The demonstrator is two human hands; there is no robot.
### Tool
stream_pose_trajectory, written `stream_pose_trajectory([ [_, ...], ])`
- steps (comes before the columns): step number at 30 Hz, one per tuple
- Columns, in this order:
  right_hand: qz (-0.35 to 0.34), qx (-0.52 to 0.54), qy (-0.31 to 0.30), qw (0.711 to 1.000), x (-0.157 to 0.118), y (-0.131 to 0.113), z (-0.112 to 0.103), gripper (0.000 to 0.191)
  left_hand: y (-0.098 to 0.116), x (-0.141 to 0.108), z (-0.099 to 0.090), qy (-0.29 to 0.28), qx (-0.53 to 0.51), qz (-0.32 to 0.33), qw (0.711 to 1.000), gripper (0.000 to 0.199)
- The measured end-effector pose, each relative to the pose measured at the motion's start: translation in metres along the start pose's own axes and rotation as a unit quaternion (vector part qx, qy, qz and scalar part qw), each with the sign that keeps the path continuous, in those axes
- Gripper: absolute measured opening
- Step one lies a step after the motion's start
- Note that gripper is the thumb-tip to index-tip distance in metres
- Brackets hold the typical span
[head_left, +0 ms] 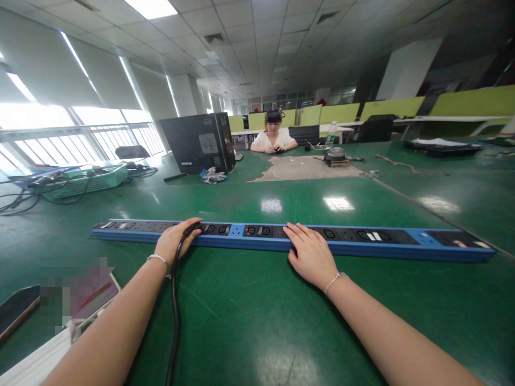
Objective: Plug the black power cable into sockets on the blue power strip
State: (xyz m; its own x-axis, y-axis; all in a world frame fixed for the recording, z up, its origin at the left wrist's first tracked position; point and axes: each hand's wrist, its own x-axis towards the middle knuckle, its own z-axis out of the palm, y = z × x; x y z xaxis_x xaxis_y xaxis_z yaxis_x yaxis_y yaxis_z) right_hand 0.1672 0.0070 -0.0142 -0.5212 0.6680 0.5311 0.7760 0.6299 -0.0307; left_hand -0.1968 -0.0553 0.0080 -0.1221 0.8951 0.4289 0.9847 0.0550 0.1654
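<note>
Green tabletop [241,321], office: on my remote feed, a long blue-and-black power strip [237,236] lies L to R across the mid. table, both hands on it. L hand [177,238], w/ bracelet, is curled on the strip's top left of center, thumb and fingers pinching the end of a black cable [174,305] that trails to the near edge; I can't tell if its plug is seated. R hand [311,254], also w/ bracelet, rests w/ fingers spread on the strip, just right of center. White labels [374,236] sit among the sockets farther R; print too small for me to read. Far L, a black computer tower [197,155] bears a pale sticker [208,143], text illegible from here, w/ a glove [213,176] beside it. Far center, a seated person [273,140]; to the R, a bottle [331,134] w/ green label, brand unreadable.
</note>
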Motion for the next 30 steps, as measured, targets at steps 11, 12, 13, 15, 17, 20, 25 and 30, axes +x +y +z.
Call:
stream_pose_trajectory([
  [11, -0.006, -0.006, 0.012, 1.000, 0.000, 0.001, 0.001, 0.049, -0.009, 0.000, 0.026, 0.100, -0.068, -0.004, 0.993, 0.035],
  [12, -0.007, -0.007, 0.012, 1.000, 0.000, 0.001, 0.001, 0.049, -0.006, 0.000, 0.025, 0.100, -0.076, -0.007, 0.992, 0.034],
  [13, -0.007, -0.007, 0.011, 1.000, 0.000, 0.001, 0.001, 0.049, -0.004, 0.000, 0.022, 0.099, -0.086, -0.011, 0.991, 0.033],
  [15, -0.007, -0.006, 0.010, 1.000, 0.000, 0.001, 0.001, 0.049, 0.000, 0.000, 0.014, 0.133, -0.112, -0.042, 0.984, 0.032],
  [17, -0.005, -0.005, 0.012, 1.000, 0.000, 0.001, 0.002, 0.049, 0.001, -0.001, 0.003, 0.226, -0.145, -0.101, 0.958, 0.035],
  [20, -0.004, -0.001, 0.015, 1.000, 0.000, 0.001, 0.002, 0.049, -0.001, -0.004, -0.009, 0.284, -0.175, -0.151, 0.931, 0.040],
  [25, -0.002, 0.006, 0.021, 1.000, 0.000, 0.001, 0.002, 0.049, 0.019, -0.003, -0.009, 0.147, -0.224, -0.086, 0.960, 0.042],
  [30, -0.003, 0.010, 0.021, 1.000, 0.000, 0.001, 0.001, 0.049, 0.066, 0.007, 0.003, 0.058, -0.257, -0.021, 0.965, 0.041],
])
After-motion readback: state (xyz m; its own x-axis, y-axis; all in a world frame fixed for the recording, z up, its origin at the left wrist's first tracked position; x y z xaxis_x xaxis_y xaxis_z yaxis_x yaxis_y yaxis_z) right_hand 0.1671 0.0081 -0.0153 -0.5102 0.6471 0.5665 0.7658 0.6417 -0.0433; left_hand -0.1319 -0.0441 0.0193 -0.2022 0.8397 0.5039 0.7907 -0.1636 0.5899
